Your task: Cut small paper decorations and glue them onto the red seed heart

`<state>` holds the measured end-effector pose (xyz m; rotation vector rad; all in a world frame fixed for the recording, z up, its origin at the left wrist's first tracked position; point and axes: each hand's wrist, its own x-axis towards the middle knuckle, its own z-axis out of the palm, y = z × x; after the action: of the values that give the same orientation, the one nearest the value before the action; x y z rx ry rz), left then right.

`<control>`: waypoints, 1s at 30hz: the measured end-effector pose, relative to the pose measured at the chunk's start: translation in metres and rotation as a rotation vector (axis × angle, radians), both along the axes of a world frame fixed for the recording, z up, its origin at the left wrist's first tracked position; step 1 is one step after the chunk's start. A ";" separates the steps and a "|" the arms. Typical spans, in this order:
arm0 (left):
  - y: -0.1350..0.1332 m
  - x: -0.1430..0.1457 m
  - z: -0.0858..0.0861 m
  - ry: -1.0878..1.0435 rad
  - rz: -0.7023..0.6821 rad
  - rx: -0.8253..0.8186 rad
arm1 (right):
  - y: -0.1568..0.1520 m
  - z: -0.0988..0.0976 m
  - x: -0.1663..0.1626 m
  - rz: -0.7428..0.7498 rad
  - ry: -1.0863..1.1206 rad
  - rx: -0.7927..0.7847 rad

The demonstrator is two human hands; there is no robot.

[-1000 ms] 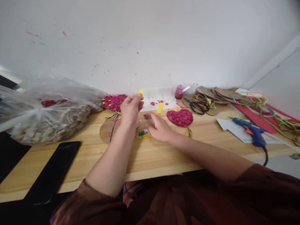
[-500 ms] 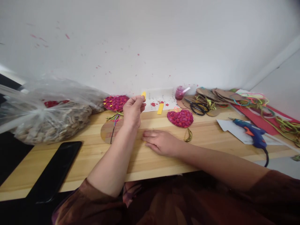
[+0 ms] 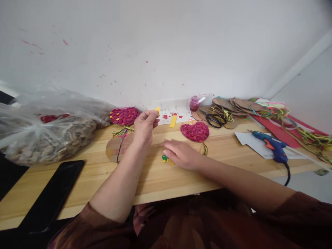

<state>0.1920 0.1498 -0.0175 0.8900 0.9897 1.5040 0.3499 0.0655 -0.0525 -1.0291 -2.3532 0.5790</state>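
My left hand (image 3: 145, 125) is raised over the table, its thumb and fingertips pinching a small yellow strip (image 3: 157, 110). Palm down above the wood, my right hand (image 3: 183, 154) has its fingers stretched out and slightly blurred. Beside its thumb lies a small green and yellow piece (image 3: 165, 158), partly covered by the hand. Behind the hands, red stars (image 3: 165, 117) and a second yellow strip (image 3: 173, 121) rest on or by a white sheet (image 3: 185, 116). A magenta pebbled piece (image 3: 195, 131) with a tassel sits beyond my right hand; another, with yellow stars (image 3: 126, 116), is at the left.
A plastic bag of tan pieces (image 3: 57, 138) and a black phone (image 3: 53, 195) occupy the left side. Black scissors (image 3: 216, 120), a cup of dark red liquid (image 3: 194, 103), cardboard shapes (image 3: 242, 105) and a blue glue gun (image 3: 273, 145) stand to the right. A cardboard oval (image 3: 111, 148) lies beside my left forearm.
My right hand has shifted and uncovered the green and yellow piece. The left still pinches the yellow strip. The whole view has moved slightly.
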 end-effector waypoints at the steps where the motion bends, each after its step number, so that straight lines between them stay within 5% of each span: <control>1: 0.000 0.000 0.000 0.004 -0.002 -0.009 | -0.005 0.000 0.000 0.043 0.010 -0.006; 5: -0.001 0.001 -0.003 0.029 -0.036 -0.033 | -0.019 0.006 0.015 0.042 0.136 -0.006; 11: 0.000 0.004 -0.012 0.075 -0.110 -0.065 | 0.024 0.031 0.082 -0.446 0.151 0.159; 15: 0.001 0.006 -0.017 0.134 -0.150 -0.099 | 0.063 0.028 0.126 -0.685 -0.019 0.126; 21: -0.001 0.010 -0.022 0.230 -0.200 -0.126 | 0.070 0.007 0.137 -0.612 -0.149 0.091; 30: -0.001 0.016 -0.030 0.420 -0.176 -0.078 | 0.058 0.009 0.117 -0.276 -0.201 0.129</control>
<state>0.2077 0.1487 -0.0479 1.2328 1.2265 1.1444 0.4667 0.1236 -0.0432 -1.3748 -2.3236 0.2261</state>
